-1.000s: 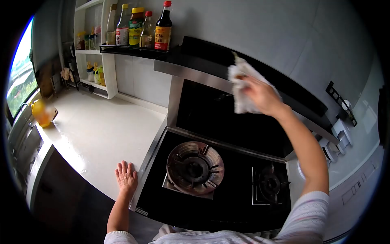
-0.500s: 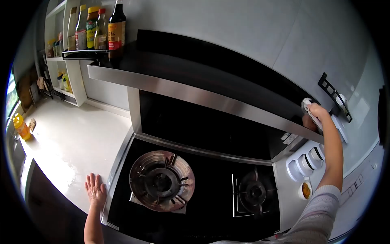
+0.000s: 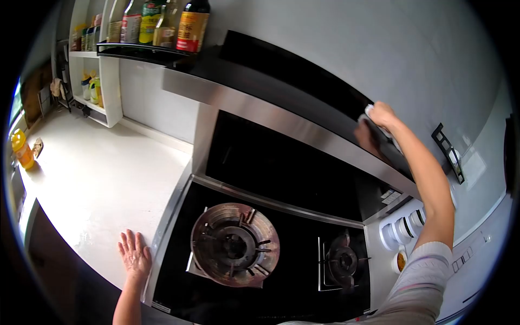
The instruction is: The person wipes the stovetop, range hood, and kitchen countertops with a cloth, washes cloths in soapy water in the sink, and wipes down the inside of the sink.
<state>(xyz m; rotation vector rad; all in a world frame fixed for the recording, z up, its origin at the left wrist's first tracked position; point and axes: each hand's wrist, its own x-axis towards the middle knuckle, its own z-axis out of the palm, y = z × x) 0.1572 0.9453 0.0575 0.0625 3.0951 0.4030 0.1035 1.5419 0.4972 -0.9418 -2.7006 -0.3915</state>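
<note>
My right hand [image 3: 383, 115] is closed around a white cloth [image 3: 369, 110], pressed against the glossy black top of the range hood [image 3: 287, 96]. Only a small edge of the cloth shows past my fingers, and a reflection of the hand appears in the black surface below. With fingers spread, my left hand [image 3: 135, 255] rests flat on the white countertop [image 3: 103, 200], just left of the black gas stove [image 3: 298, 238].
A wide burner [image 3: 234, 245] and a smaller burner [image 3: 343, 261] sit on the stove. Several sauce bottles, including a dark one [image 3: 193, 26], stand on a rack [image 3: 141, 52] left of the hood. White containers [image 3: 402, 230] and a small bowl [image 3: 400, 261] are at right.
My right hand has moved left along the hood with the cloth. The camera view has shifted. My left hand stays flat on the countertop.
</note>
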